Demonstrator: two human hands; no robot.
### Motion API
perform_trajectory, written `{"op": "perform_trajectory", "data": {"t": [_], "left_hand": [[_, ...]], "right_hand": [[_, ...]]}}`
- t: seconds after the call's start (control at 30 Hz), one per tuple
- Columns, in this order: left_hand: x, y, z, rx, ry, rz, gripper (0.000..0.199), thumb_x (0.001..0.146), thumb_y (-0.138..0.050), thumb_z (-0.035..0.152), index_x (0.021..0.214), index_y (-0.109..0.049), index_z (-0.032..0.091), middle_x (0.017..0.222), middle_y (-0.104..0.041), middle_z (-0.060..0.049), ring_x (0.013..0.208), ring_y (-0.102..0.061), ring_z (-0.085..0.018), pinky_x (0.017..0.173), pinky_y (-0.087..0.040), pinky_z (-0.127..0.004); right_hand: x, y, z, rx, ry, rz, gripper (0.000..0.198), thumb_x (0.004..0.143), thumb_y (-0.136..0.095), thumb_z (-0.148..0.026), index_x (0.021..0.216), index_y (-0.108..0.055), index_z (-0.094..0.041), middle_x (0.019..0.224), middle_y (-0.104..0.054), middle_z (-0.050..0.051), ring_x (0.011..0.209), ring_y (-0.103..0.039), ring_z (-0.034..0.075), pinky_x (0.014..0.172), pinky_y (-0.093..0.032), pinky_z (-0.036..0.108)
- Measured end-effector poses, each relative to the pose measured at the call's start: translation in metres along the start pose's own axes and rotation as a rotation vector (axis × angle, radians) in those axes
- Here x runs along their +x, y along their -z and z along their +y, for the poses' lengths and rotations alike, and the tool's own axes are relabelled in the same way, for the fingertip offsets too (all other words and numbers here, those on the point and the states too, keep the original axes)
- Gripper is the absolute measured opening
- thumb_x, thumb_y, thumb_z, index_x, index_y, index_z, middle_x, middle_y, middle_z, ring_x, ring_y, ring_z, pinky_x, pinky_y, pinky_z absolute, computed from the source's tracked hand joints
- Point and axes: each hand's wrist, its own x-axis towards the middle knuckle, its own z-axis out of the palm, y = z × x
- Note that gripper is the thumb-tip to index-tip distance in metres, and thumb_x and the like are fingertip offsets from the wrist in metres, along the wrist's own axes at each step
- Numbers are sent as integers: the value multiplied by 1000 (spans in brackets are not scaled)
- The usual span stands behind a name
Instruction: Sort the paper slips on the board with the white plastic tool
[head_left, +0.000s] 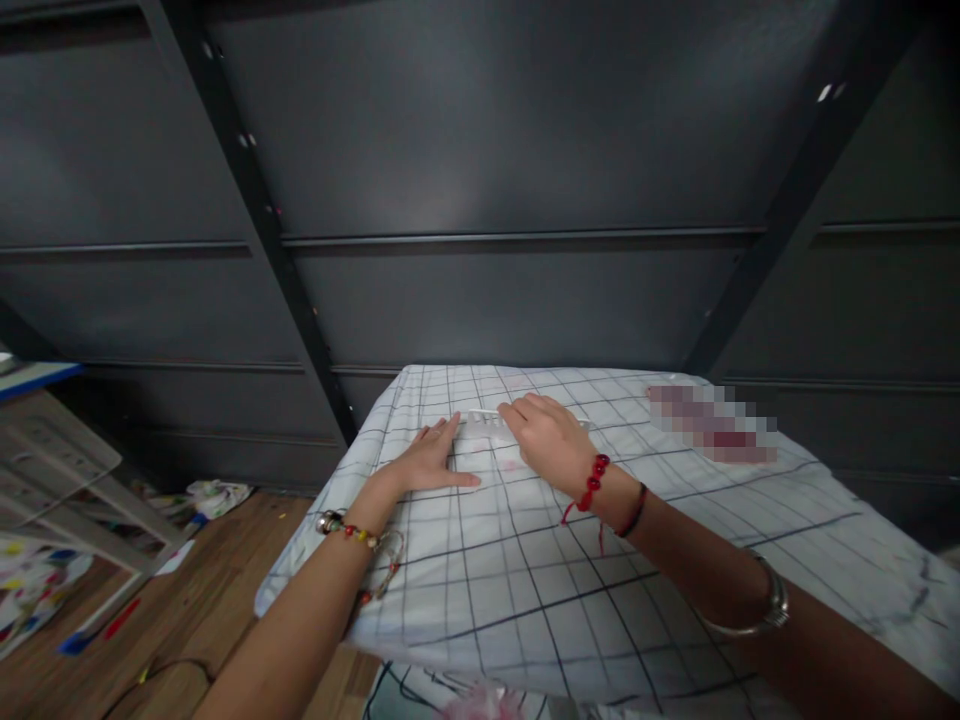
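Observation:
A thin white plastic piece with a row of small compartments or slots (484, 424) lies on the white checked cloth (517, 560). My right hand (546, 435) is closed over its middle with bent fingers, hiding much of it; a short end shows past the hand on the right. My left hand (429, 458) rests on the cloth beside the left end, fingers stretched and thumb spread out, holding nothing. The exact kind of the white piece cannot be made out.
A pixelated patch (712, 425) covers something at the cloth's right side. Dark grey panels (495, 310) stand behind the table. At left are a blue-edged desk (56, 440) and a wooden floor (195, 590) with a red stick (122, 619) and a cable (161, 668).

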Motion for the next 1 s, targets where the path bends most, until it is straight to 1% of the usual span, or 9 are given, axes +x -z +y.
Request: {"op": "perform_trajectory", "data": {"t": [0.17,0.27,0.37,0.47,0.6,0.7,0.83,0.9,1.0], "left_hand": [[-1,0,-2,-22,-17,14,114,65,-52,72,139,5,7,143,-11,-21,129,-8,-37,103,-11,-45],[-3,3,-2,-28,-22,-2,115,65,-51,72,139,6,7,144,-8,-21,130,-8,-36,103,-10,-45],[-9,6,-1,-34,-22,-15,116,64,-51,73,139,6,5,144,-3,-22,130,-8,-34,104,-11,-42],[-14,9,0,-41,-21,-33,116,64,-51,73,140,6,6,144,-4,-20,130,-8,-33,104,-11,-41],[-13,10,2,-41,-15,-43,117,63,-53,72,140,4,6,145,-4,-19,131,-7,-33,105,-11,-41],[-12,9,2,-48,-10,-46,117,62,-53,73,140,5,8,145,-3,-18,130,-6,-34,104,-11,-43],[-12,7,-1,-52,-14,-44,116,62,-52,74,141,5,10,145,-2,-18,130,-6,-35,104,-10,-44],[-12,7,-2,-47,-18,-38,116,63,-51,74,141,4,9,145,-2,-18,130,-7,-34,104,-11,-43],[-13,8,-1,-40,-8,-42,117,62,-52,74,140,2,5,144,-3,-19,130,-7,-34,104,-11,-41]], "right_hand": [[-5,10,-2,12,28,14,30,69,-39,3,85,-59,-13,74,-59,7,74,-49,18,68,-36,29],[-2,10,-2,5,8,18,31,69,-37,3,86,-59,-13,76,-60,8,75,-50,18,68,-36,29],[1,5,-2,-2,-14,-7,31,69,-36,5,82,-58,-13,73,-59,7,73,-50,18,66,-37,29],[-4,3,-2,8,-7,-9,31,66,-39,4,83,-59,-13,73,-60,6,72,-50,18,66,-37,28],[-15,8,1,29,-3,21,33,64,-42,4,86,-59,-13,77,-61,7,74,-51,18,68,-38,29],[-17,11,3,28,-22,41,32,66,-40,4,87,-59,-12,77,-60,8,74,-50,19,67,-38,30],[-17,8,4,15,-25,3,31,70,-38,2,86,-59,-12,78,-61,8,74,-50,19,67,-38,30],[-19,7,2,24,-1,8,29,70,-40,2,85,-59,-13,79,-61,8,75,-51,18,67,-38,30],[-22,10,2,24,7,58,29,69,-40,2,85,-59,-13,77,-61,7,73,-51,18,67,-38,29]]}}
